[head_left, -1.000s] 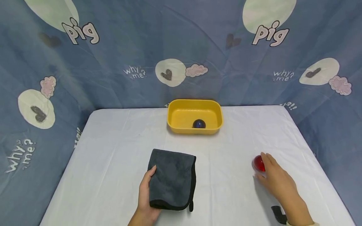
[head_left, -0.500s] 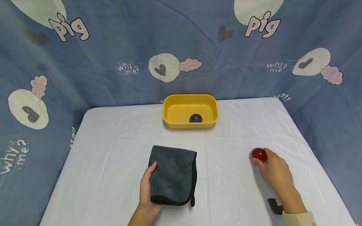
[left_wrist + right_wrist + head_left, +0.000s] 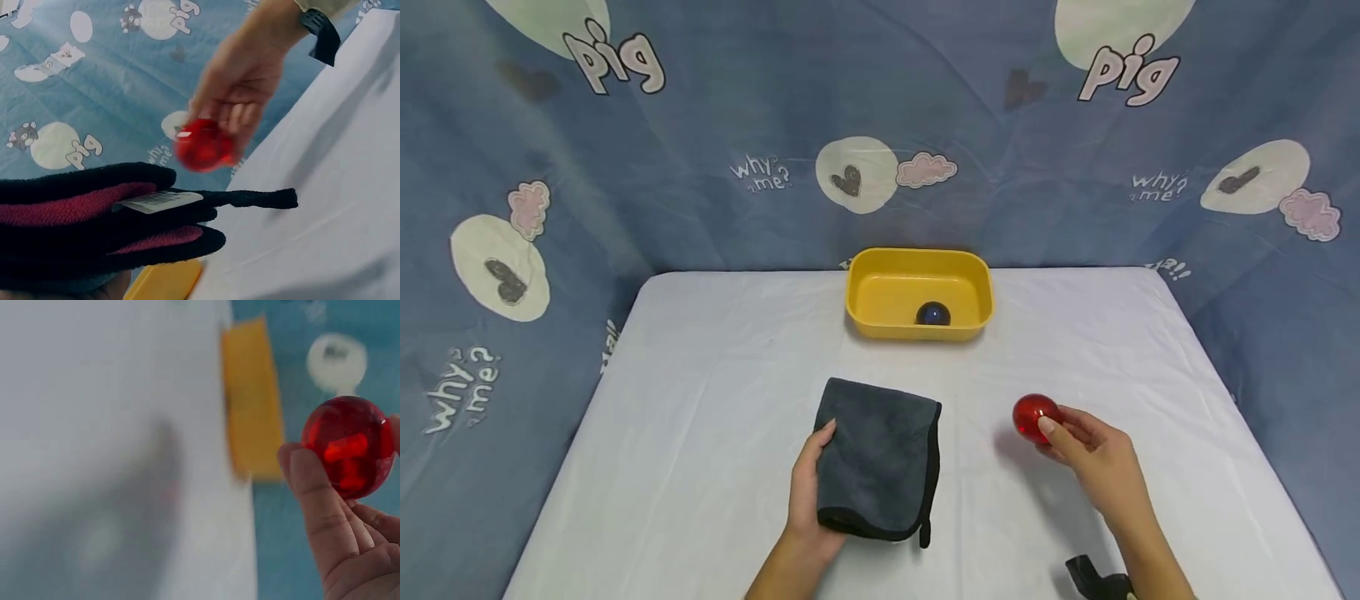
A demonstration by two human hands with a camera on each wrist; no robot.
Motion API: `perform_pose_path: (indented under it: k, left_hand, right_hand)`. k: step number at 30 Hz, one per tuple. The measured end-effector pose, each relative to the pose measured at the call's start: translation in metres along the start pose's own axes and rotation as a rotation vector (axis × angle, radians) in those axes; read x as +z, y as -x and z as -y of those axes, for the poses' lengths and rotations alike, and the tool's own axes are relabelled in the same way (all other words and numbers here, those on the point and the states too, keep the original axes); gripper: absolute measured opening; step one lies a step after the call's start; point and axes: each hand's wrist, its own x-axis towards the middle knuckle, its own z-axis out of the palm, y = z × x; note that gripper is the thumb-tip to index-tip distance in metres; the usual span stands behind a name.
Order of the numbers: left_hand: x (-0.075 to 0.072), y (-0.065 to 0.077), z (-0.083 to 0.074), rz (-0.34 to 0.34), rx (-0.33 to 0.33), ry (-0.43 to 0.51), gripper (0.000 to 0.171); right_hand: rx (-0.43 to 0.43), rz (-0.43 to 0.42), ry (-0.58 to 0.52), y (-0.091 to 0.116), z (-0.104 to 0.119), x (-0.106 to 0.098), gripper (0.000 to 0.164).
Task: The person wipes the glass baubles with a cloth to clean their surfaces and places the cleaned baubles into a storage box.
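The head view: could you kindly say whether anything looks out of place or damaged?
Nothing stands out: the yellow tray sits upright with the dark blue ball inside, the left hand grips the folded gray cloth, and the right hand holds the red ball; no spill or damage shows.

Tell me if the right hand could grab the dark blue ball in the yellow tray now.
Probably not yet: the right hand holds the red ball. Otherwise the way looks free; the yellow tray is open on top and nothing covers the dark blue ball.
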Motion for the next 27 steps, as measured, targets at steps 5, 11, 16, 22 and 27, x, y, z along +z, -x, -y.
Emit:
perform_pose_path:
  k: [5, 11, 16, 22, 27]
  left_hand:
    - [0.001, -0.002, 0.0, 0.012, -0.004, -0.013, 0.066]
    - [0.004, -0.003, 0.003, 0.039, -0.035, -0.05, 0.072]
    - [0.004, -0.008, 0.006, 0.067, -0.052, -0.05, 0.072]
    - [-0.003, -0.012, 0.007, 0.057, -0.025, -0.054, 0.068]
    - [-0.008, -0.01, 0.005, 0.036, -0.008, -0.057, 0.068]
  right_hand:
    - [-0.129, 0.092, -0.105, 0.013, 0.03, 0.037, 0.048]
    - [-0.397, 0.119, 0.076, 0.023, 0.052, 0.081, 0.046]
    - [-0.736, 0.144, 0.315, 0.026, 0.055, 0.105, 0.06]
    - [-1.013, 0.201, 0.548, 0.031, 0.055, 0.122, 0.075]
    - [-1.014, 0.239, 0.598, 0.031, 0.057, 0.127, 0.08]
